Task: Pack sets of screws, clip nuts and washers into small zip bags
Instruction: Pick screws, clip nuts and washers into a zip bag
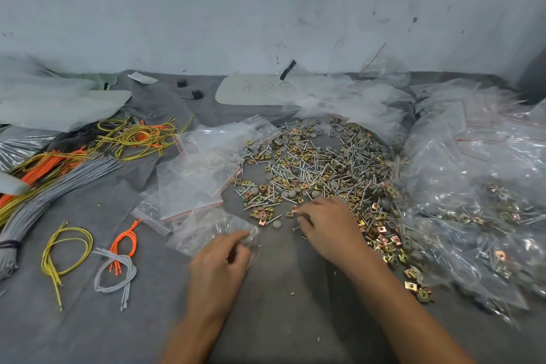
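A wide heap of silver screws, brass clip nuts and grey round washers [319, 168] covers the grey cloth at centre. My left hand [218, 269] pinches the edge of a small clear zip bag [206, 230] lying flat just left of the heap. At the heap's near edge my right hand [328, 227] lies palm down with its fingers curled over a few screws [297, 227]; what sits under the fingers is hidden. Empty zip bags with red strips [195, 180] are piled beyond the left hand.
Filled clear bags [478, 210] are piled along the right side. Yellow, orange and grey cords [88, 257] and bundles [44, 183] lie at left. A pale board [251, 91] and plastic sheets lie by the wall. Bare grey cloth [283, 289] lies between my arms.
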{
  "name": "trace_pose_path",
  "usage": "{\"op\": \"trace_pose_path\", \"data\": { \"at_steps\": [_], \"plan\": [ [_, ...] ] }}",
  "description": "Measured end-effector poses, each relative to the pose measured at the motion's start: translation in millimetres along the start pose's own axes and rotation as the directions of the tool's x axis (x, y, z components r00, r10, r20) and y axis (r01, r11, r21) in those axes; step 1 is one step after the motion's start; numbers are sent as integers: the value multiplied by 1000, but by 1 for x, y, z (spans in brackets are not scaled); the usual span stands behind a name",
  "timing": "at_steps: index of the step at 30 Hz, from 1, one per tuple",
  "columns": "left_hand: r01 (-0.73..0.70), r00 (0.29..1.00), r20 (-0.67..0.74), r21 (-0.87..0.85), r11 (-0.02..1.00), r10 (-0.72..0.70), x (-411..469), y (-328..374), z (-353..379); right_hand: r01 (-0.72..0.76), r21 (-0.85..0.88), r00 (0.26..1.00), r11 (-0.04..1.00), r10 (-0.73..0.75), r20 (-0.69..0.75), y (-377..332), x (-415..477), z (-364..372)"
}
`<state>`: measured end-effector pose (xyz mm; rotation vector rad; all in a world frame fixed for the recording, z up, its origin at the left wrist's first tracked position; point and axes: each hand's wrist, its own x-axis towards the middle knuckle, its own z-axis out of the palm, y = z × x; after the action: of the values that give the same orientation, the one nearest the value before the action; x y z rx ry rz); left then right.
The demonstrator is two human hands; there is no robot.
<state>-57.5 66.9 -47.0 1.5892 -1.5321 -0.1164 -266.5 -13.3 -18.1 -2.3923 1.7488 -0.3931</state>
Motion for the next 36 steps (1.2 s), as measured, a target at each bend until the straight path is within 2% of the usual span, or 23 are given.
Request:
{"op": "trace_pose_path", "data": {
  "at_steps": [3, 10, 13, 16, 21, 24, 27, 33, 36],
  "plan": [
    [38, 999, -21, -22, 999, -38, 4, -4, 4, 76, -84, 997, 994, -73, 39, 0, 6, -3],
    [176, 984, 32, -123, 977, -173, 6, -10, 2, 203, -222, 972, 954, -169, 164, 3, -3, -7],
    [190, 981, 62, -126, 974, -184, 6, -14, 4, 228, -232, 969, 946, -196, 153, 7, -5, -5],
    [201, 978, 84, -123, 972, -192, 5, -14, 5, 216, -220, 969, 951, -182, 165, 15, -7, -3],
    [192, 979, 90, -132, 973, -181, 5, -10, 3, 208, -267, 951, 941, -130, 280, 20, -11, -2],
    [199, 978, 95, -132, 971, -187, 5, -9, 1, 261, -318, 927, 911, -146, 345, 16, -12, -6],
    [191, 979, 90, -130, 973, -181, 6, -8, 0, 160, -266, 950, 951, -76, 301, 9, -16, -6],
    [197, 978, 103, -134, 971, -184, 6, -7, -1, 196, -337, 960, 921, -110, 259, 6, -16, 7],
    [209, 975, 102, -145, 967, -195, 5, -5, -1, 170, -305, 970, 937, -105, 218, 6, -19, 7]
  ]
}}
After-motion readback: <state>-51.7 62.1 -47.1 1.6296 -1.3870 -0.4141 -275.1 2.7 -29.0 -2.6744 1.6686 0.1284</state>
